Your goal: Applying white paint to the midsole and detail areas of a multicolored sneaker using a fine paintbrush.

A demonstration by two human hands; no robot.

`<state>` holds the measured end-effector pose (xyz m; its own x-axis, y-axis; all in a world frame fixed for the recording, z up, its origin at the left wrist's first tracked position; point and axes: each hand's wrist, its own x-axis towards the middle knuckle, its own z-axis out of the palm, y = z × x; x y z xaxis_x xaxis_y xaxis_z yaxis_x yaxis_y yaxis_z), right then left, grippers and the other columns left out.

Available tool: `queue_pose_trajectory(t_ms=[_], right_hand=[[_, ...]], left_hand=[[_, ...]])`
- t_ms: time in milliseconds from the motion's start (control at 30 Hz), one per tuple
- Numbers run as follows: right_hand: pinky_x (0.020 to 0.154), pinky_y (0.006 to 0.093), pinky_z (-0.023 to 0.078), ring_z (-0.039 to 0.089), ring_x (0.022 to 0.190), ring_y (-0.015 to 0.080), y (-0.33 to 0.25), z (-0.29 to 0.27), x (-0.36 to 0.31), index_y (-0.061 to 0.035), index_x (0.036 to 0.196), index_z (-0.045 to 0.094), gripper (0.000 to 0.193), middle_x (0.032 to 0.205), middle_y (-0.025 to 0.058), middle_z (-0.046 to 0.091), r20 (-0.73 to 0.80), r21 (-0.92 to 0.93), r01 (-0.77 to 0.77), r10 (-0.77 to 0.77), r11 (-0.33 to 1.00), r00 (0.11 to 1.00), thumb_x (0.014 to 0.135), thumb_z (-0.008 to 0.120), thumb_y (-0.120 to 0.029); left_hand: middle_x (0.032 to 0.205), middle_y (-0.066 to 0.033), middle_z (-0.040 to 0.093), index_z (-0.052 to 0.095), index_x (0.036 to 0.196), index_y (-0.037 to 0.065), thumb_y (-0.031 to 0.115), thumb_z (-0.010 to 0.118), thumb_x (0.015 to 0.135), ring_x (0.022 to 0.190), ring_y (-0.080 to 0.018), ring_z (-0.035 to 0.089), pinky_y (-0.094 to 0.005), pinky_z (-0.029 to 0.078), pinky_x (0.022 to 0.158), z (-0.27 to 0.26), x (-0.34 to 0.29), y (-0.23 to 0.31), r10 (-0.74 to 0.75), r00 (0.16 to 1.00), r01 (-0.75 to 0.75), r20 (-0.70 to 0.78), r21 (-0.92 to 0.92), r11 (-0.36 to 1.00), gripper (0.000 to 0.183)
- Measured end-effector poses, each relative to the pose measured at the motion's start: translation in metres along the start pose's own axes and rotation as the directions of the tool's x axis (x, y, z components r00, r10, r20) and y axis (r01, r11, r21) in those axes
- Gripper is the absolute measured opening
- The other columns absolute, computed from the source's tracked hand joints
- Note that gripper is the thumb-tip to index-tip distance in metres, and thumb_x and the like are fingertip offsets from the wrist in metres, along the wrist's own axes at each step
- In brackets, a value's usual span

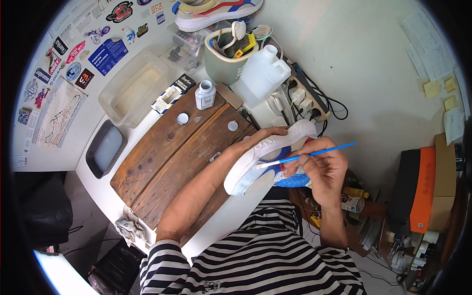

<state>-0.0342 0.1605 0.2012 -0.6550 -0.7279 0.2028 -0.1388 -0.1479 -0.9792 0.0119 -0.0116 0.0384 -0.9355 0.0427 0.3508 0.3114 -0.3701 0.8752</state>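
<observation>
Resting above the bench's [98, 194] near edge, one white-and-blue sneaker [268, 160] lies gripped by the left hand's [263, 140] fingers, while the right hand [322, 169], at three o'clock, pinches one blue brush [307, 156] against it. Around eleven o'clock sit one small white bottle [204, 94] and two loose caps [182, 118] on the wooden board [167, 162].

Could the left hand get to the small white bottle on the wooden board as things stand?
Probably not at once: the left hand is gripping the sneaker. The small white bottle stands uncapped on the wooden board, with nothing between them.
</observation>
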Motion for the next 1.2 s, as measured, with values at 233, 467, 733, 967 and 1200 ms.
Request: queue_pose_trajectory(t_ms=[233, 467, 733, 967, 1200], right_hand=[[0.074, 0.0346, 0.066, 0.077, 0.079, 0.0238, 0.003, 0.003, 0.002, 0.0104, 0.108, 0.059, 0.01, 0.088, 0.0187, 0.072, 0.085, -0.076, 0.058, -0.051, 0.995, 0.995, 0.098, 0.058, 0.013], [0.075, 0.0348, 0.065, 0.077, 0.077, 0.0243, 0.0, 0.001, -0.001, 0.0105, 0.108, 0.059, 0.01, 0.089, 0.018, 0.071, 0.022, -0.051, 0.033, -0.032, 0.998, 0.999, 0.098, 0.059, 0.011], [0.075, 0.0343, 0.065, 0.076, 0.075, 0.023, 0.003, -0.001, 0.002, 0.0105, 0.108, 0.059, 0.01, 0.089, 0.0202, 0.073, 0.039, -0.047, 0.055, -0.053, 0.997, 0.998, 0.099, 0.059, 0.011], [0.073, 0.0335, 0.064, 0.076, 0.075, 0.0217, -0.004, 0.005, -0.001, 0.0102, 0.107, 0.06, 0.009, 0.088, 0.0189, 0.073, 0.008, -0.073, 0.047, -0.046, 0.996, 0.999, 0.098, 0.062, 0.01], [0.073, 0.0307, 0.063, 0.077, 0.077, 0.0216, -0.005, 0.002, 0.002, 0.01, 0.104, 0.062, 0.01, 0.086, 0.0154, 0.072, -0.053, -0.134, 0.03, -0.038, 0.99, 0.998, 0.094, 0.063, 0.013]], left_hand=[[0.138, -0.0205, 0.063, 0.045, 0.152, -0.003, 0.001, 0.083, 0.087, 0.119, -0.0236, 0.069, -0.0329, 0.057, 0.102, -0.001, 0.006, 0.014, -0.341, 0.94, 0.337, 0.005, -0.165, 0.927, 0.076], [0.135, -0.0207, 0.065, 0.046, 0.151, -0.006, 0.001, 0.083, 0.085, 0.122, -0.0236, 0.067, -0.0328, 0.054, 0.105, -0.002, 0.005, -0.011, -0.29, 0.956, 0.257, -0.037, -0.367, 0.894, 0.076], [0.147, -0.0134, 0.06, 0.045, 0.155, 0.006, 0.003, 0.057, 0.103, 0.132, -0.0168, 0.061, -0.0297, 0.048, 0.114, 0.005, 0.009, 0.023, -0.362, 0.932, 0.363, -0.027, 0.025, 0.932, 0.053], [0.147, -0.0154, 0.057, 0.047, 0.153, 0.001, 0.004, 0.078, 0.091, 0.127, -0.0182, 0.062, -0.0318, 0.052, 0.107, 0.013, 0.002, 0.052, -0.098, 0.995, 0.098, -0.014, 0.071, 0.993, 0.07], [0.148, -0.0147, 0.055, 0.041, 0.156, 0.004, 0.005, 0.079, 0.09, 0.127, -0.0183, 0.061, -0.0309, 0.052, 0.108, 0.003, 0.008, 0.048, -0.341, 0.94, 0.341, 0.029, -0.005, 0.94, 0.076]])
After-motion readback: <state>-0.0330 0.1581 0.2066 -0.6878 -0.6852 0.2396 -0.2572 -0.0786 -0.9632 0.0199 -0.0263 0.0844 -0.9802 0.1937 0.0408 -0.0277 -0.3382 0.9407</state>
